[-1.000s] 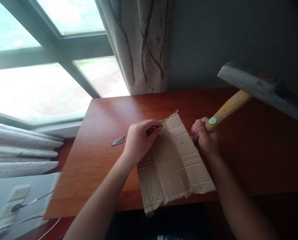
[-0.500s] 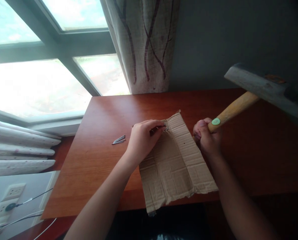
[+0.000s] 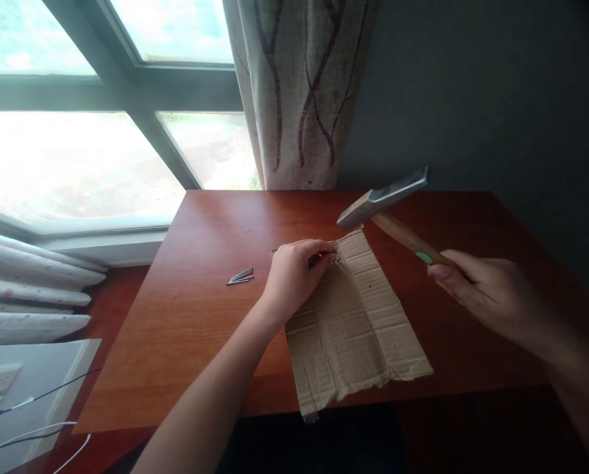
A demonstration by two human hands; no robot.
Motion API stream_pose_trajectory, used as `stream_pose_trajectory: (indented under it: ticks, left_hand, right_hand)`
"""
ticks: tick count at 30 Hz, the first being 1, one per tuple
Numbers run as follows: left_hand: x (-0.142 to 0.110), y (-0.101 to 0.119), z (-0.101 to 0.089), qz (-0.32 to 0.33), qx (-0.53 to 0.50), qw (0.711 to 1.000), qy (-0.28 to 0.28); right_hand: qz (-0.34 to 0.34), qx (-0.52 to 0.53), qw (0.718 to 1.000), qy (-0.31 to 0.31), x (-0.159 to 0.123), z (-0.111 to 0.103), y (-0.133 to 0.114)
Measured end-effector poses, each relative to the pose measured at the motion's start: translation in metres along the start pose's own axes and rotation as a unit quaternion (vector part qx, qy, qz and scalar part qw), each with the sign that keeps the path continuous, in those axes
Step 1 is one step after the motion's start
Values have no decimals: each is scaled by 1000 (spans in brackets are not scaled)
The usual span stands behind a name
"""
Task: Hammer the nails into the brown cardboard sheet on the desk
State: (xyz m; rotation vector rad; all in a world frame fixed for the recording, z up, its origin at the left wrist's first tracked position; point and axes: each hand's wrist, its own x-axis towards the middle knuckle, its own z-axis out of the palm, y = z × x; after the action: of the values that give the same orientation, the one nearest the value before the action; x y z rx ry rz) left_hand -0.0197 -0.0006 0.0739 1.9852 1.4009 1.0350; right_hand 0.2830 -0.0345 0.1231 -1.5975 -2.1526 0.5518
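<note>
My right hand (image 3: 476, 280) is closed round the wooden handle of a hammer (image 3: 403, 236). Its metal head hangs in the air above the far end of a creased sheet of cardboard (image 3: 348, 322), a little beyond my left fingers. At that far end my left hand (image 3: 299, 270) is closed in a pinch, resting on the cardboard. A small thin metal piece, by its look a nail (image 3: 335, 253), shows at the fingertips, mostly hidden. Left of this hand a few loose nails (image 3: 239, 276) lie together on the table.
The reddish wooden table (image 3: 195, 329) carries the cardboard, which reaches over its front edge. Behind stand a patterned curtain (image 3: 308, 99) and a window (image 3: 52, 164). A wall socket (image 3: 0, 382) with cables is at the lower left.
The hammer has swung down and to the left, from the upper right to above the cardboard. My right hand has turned and moved right; my left hand keeps its pinch on the cardboard.
</note>
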Motion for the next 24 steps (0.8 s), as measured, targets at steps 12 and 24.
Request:
stream_pose_trajectory:
  ticks: [12,24]
  left_hand:
    - [1,1,-1,-9,8,1000,-9]
    - [1,3,-2,-12,29,999,-19]
  right_hand:
    - [-45,-102,992,-62,4,-25,-17]
    - [-44,-87,993,-71,4,-23,-20]
